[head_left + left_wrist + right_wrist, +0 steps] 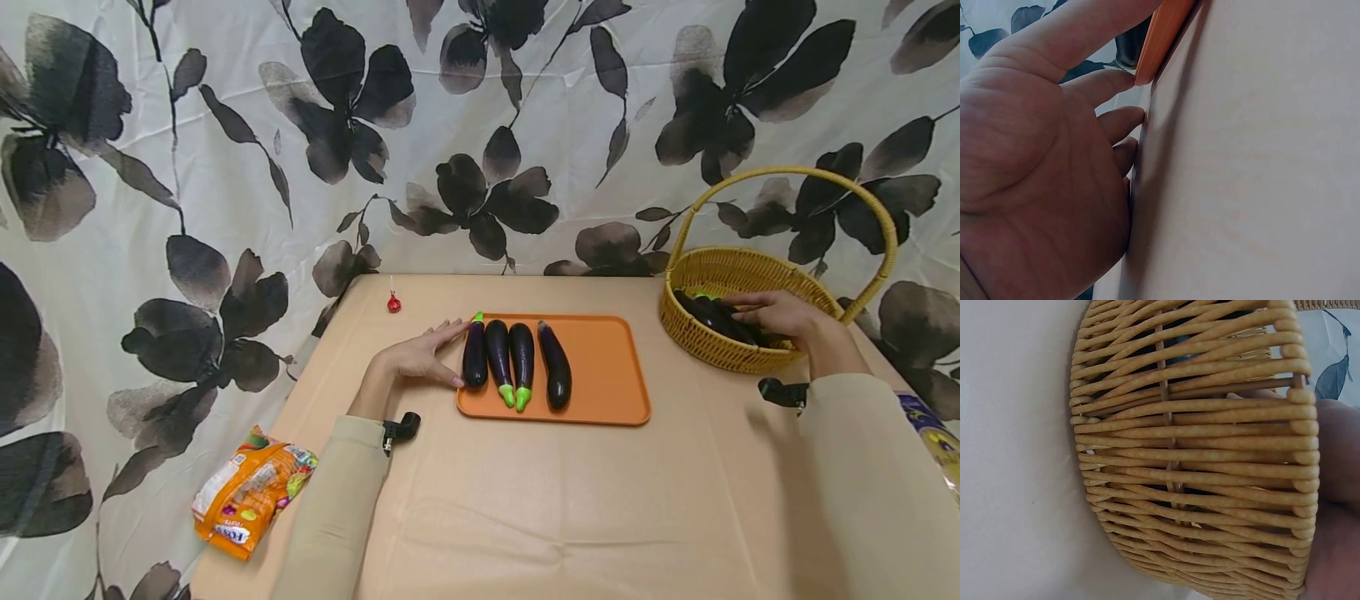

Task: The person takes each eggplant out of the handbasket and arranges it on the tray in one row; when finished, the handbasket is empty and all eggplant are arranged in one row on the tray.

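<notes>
An orange tray carries several dark eggplants, lying side by side on its left half. My left hand is at the tray's left edge, thumb and fingers spread around the leftmost eggplant; in the left wrist view the palm faces the camera beside the tray's edge. My right hand reaches into the yellow wicker basket, fingers on the dark eggplants inside. In the right wrist view the basket wall hides the fingers of that hand.
An orange snack bag lies at the table's left edge. A small red object is near the back left corner. The basket's tall handle arches above it. A purple and yellow package shows at the right edge.
</notes>
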A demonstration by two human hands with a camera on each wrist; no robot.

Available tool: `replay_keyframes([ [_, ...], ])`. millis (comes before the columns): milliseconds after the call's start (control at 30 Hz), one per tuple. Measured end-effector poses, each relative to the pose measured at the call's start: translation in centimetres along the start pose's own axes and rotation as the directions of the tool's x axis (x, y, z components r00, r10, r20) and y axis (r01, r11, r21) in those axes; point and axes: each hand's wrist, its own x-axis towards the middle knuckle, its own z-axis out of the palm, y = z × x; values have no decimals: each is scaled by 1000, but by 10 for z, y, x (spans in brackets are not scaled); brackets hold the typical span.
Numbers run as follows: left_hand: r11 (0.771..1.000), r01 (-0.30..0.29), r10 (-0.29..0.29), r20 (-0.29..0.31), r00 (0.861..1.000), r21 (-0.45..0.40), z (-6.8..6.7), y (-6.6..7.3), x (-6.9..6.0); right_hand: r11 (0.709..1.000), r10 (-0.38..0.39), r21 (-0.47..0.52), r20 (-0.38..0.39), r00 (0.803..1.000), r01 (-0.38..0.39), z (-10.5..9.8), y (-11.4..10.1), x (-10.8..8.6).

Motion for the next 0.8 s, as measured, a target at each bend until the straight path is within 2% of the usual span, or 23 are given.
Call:
replay_keyframes([
  [400,1000,-4,4,8,1000,7,-2,-1,1,998,24,61,55,998,-28,-1,0,-4],
  [667,1000,-7,7,23,1000,5,-6,1,-1,990,42,130,52,998,-49,-7,-2,-8],
  [800,1000,6,-6,33,999,-4,-8,3,-1,987,35,157,17,999,-37,-10,-4,-11],
])
